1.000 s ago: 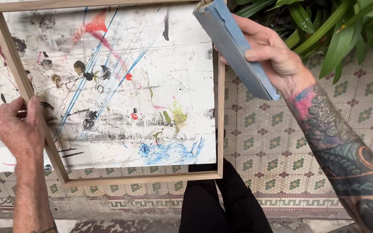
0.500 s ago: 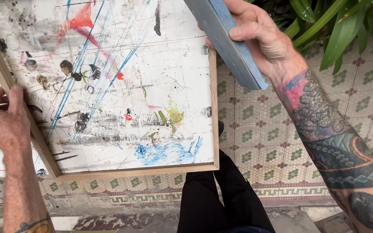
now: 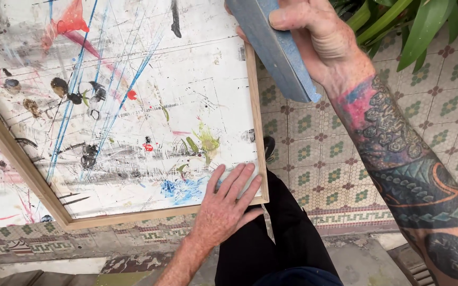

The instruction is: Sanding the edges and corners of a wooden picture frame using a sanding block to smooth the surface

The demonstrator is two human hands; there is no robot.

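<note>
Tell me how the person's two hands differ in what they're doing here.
The left hand lies flat, fingers spread, on the lower corner of the wood-framed, paint-splattered white canvas; the right hand is curled in a grip around a blue-grey rectangular block. The left sits low, the right raised. Both are bare.

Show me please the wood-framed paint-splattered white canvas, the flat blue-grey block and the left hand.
wood-framed paint-splattered white canvas [image 3: 186, 79], head view, bare white area
flat blue-grey block [image 3: 276, 50], head view, broad face
left hand [image 3: 223, 206], head view, back of hand
</note>
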